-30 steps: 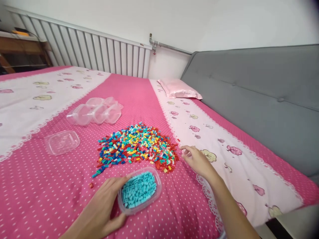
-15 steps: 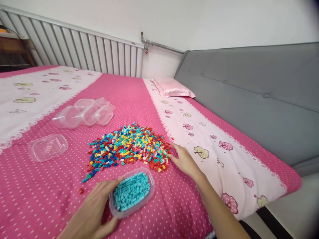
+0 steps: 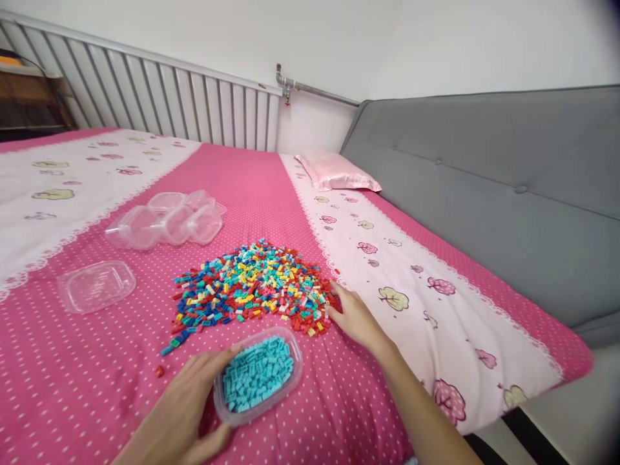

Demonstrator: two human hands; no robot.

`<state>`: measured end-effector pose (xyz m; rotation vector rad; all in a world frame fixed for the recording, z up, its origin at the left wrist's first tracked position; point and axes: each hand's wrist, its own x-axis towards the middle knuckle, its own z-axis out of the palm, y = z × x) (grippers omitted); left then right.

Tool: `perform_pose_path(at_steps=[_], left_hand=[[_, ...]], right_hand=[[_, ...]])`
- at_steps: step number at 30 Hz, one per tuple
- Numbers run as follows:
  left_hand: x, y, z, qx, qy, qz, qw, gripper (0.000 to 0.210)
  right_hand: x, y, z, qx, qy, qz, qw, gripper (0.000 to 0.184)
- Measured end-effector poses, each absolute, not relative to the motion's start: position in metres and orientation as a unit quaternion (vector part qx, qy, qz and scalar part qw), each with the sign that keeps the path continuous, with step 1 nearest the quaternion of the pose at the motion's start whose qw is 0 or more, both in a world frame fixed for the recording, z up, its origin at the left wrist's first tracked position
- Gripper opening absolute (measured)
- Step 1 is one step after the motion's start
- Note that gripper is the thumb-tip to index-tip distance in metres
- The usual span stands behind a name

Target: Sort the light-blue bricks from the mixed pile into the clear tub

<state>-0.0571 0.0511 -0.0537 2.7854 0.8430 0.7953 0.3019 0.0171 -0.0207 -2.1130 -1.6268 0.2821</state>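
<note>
Head view shows the left hand (image 3: 186,410) cupping a clear tub (image 3: 259,376) of teal bricks, while the right hand (image 3: 353,316), fingers spread, touches the multicoloured brick pile (image 3: 252,290) on the bed (image 3: 72,381).

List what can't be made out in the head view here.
- Right hand: fingers buried in the edge of the brick pile, so any grasp is hidden.
- Left hand: palm side hidden; forearm cut off by the bottom edge.
- Container of turquoise bricks: depth hidden by its fill.
- Stacked clear containers: count unclear, transparent and overlapping.
- Shelf: cut off by the left edge.
</note>
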Motion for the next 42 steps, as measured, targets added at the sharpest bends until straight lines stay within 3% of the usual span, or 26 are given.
perform_pose_path(at_steps=[5,13,21,32,42], left_hand=[[-0.053,0.043,-0.058,0.905,0.310,0.273,0.098,0.062],[-0.056,0.051,-0.049,0.922,0.273,0.264,0.073,0.069],[-0.056,0.054,-0.044,0.930,0.248,0.267,0.057,0.074],[-0.050,0.050,-0.043,0.919,0.244,0.302,0.072,0.068],[-0.049,0.050,-0.040,0.918,0.245,0.299,0.086,0.070]], right_hand=[[0.303,0.018,-0.021,-0.760,-0.599,0.100,0.233,0.056],[0.306,0.020,-0.022,-0.764,-0.599,0.087,0.223,0.050],[0.311,0.082,-0.010,-0.789,-0.589,0.002,0.174,0.022],[0.314,0.112,-0.004,-0.797,-0.602,-0.038,0.035,0.027],[0.312,0.115,0.000,-0.773,-0.633,-0.041,0.000,0.028]])
